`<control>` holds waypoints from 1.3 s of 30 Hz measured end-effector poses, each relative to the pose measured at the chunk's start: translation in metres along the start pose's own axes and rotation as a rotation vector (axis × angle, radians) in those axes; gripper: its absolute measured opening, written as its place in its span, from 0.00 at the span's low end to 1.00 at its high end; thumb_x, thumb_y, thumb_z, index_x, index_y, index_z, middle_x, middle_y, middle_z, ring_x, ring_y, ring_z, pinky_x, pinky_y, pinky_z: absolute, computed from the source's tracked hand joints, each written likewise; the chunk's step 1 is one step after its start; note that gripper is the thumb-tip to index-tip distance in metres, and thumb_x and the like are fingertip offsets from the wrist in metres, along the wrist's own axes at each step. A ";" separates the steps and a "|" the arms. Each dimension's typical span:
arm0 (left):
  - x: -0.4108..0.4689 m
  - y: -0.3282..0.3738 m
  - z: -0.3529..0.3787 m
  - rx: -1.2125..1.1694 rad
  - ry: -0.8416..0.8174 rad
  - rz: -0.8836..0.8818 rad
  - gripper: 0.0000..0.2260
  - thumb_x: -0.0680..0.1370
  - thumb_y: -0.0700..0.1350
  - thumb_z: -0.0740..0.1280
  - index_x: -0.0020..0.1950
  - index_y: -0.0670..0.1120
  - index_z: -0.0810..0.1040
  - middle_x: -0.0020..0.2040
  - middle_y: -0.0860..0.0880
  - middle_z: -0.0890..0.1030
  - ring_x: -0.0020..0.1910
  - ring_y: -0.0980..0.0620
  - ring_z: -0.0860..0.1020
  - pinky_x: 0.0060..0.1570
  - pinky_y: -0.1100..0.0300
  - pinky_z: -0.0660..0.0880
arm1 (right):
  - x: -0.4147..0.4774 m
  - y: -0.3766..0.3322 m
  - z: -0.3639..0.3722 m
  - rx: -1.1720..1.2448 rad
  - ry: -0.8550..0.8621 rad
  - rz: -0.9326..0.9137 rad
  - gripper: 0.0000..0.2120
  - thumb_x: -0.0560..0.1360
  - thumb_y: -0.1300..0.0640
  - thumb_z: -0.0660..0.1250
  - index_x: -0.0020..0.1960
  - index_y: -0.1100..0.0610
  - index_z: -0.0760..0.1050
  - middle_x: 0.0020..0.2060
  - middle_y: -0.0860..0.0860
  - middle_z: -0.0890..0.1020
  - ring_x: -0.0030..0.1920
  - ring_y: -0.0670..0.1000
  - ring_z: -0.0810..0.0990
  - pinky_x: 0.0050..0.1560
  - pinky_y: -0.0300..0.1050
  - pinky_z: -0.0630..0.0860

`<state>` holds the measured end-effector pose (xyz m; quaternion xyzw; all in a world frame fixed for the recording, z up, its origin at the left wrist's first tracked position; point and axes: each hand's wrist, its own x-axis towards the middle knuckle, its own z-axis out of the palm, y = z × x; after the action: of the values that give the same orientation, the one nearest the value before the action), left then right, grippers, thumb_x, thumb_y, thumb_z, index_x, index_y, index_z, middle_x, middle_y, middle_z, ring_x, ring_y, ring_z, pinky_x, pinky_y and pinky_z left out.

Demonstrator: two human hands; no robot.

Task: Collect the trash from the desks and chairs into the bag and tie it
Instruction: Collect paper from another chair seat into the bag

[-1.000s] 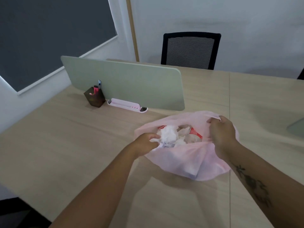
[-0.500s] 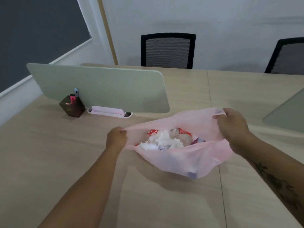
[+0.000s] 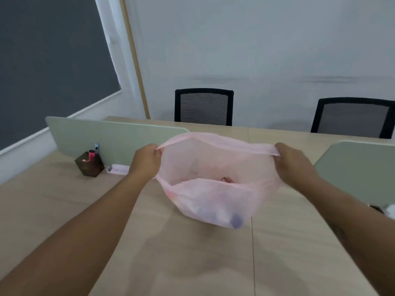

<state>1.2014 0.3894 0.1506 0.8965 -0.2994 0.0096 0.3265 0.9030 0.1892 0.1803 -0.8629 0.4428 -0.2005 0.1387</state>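
Left grip (image 3: 147, 160) pinching bag (image 3: 213, 201) rim | right grip (image 3: 292, 161) pinching opposite rim | mouth stretched wide

One pink plastic bag (image 3: 215, 189) hangs over the worktop (image 3: 64, 210), with one left hand (image 3: 146, 160) at nine o'clock of its mouth and one right hand (image 3: 292, 162) at three o'clock. Two black mesh-back chairs stand beyond the far edge, one at twelve o'clock (image 3: 204, 106), one at two o'clock (image 3: 352, 117). Two pale green divider panels are up, one at ten o'clock (image 3: 111, 137), one at three o'clock (image 3: 361, 167). One dark brown pen holder (image 3: 89, 164) sits at nine o'clock, one pink tray (image 3: 118, 169) just beside it.
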 end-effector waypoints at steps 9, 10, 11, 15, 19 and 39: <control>-0.134 -0.061 -0.023 0.086 0.018 -0.274 0.10 0.81 0.52 0.64 0.46 0.46 0.75 0.50 0.43 0.82 0.46 0.43 0.77 0.45 0.55 0.72 | -0.067 -0.034 0.030 0.508 -0.219 -0.130 0.11 0.75 0.61 0.54 0.47 0.54 0.74 0.41 0.50 0.80 0.41 0.54 0.77 0.37 0.44 0.71; -0.154 -0.070 -0.031 0.099 0.008 -0.309 0.11 0.80 0.54 0.65 0.47 0.47 0.76 0.50 0.44 0.82 0.47 0.43 0.78 0.46 0.54 0.74 | -0.075 -0.039 0.035 0.521 -0.243 -0.146 0.12 0.75 0.62 0.54 0.48 0.54 0.75 0.42 0.51 0.80 0.43 0.55 0.77 0.39 0.45 0.72; -0.171 -0.081 -0.038 0.126 -0.012 -0.341 0.12 0.80 0.56 0.65 0.51 0.47 0.76 0.51 0.44 0.82 0.49 0.43 0.79 0.49 0.53 0.76 | -0.082 -0.044 0.040 0.520 -0.258 -0.159 0.12 0.75 0.62 0.54 0.50 0.54 0.75 0.43 0.52 0.80 0.44 0.57 0.77 0.42 0.46 0.73; -0.255 -0.122 -0.076 0.401 -0.218 -0.477 0.23 0.79 0.62 0.61 0.67 0.50 0.72 0.64 0.45 0.77 0.63 0.43 0.75 0.62 0.48 0.74 | -0.109 -0.069 0.057 0.507 -0.324 -0.238 0.12 0.77 0.63 0.53 0.53 0.59 0.75 0.46 0.54 0.79 0.46 0.57 0.76 0.45 0.46 0.69; -0.337 -0.161 -0.102 0.593 -0.550 -0.711 0.27 0.78 0.64 0.56 0.74 0.55 0.68 0.74 0.48 0.70 0.73 0.41 0.66 0.70 0.45 0.65 | -0.137 -0.097 0.072 0.482 -0.375 -0.286 0.14 0.77 0.62 0.54 0.59 0.59 0.74 0.54 0.58 0.80 0.55 0.61 0.77 0.52 0.49 0.71; -0.463 -0.262 -0.207 0.898 -0.387 -0.575 0.22 0.78 0.59 0.49 0.52 0.56 0.82 0.55 0.52 0.83 0.62 0.48 0.75 0.75 0.39 0.51 | -0.296 -0.147 0.080 0.503 -0.310 -0.151 0.14 0.79 0.57 0.54 0.56 0.64 0.73 0.49 0.59 0.77 0.52 0.60 0.74 0.51 0.50 0.69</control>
<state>1.0007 0.9170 0.0632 0.9782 -0.0640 -0.1179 -0.1582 0.8885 0.5205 0.1046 -0.8523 0.2872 -0.1797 0.3986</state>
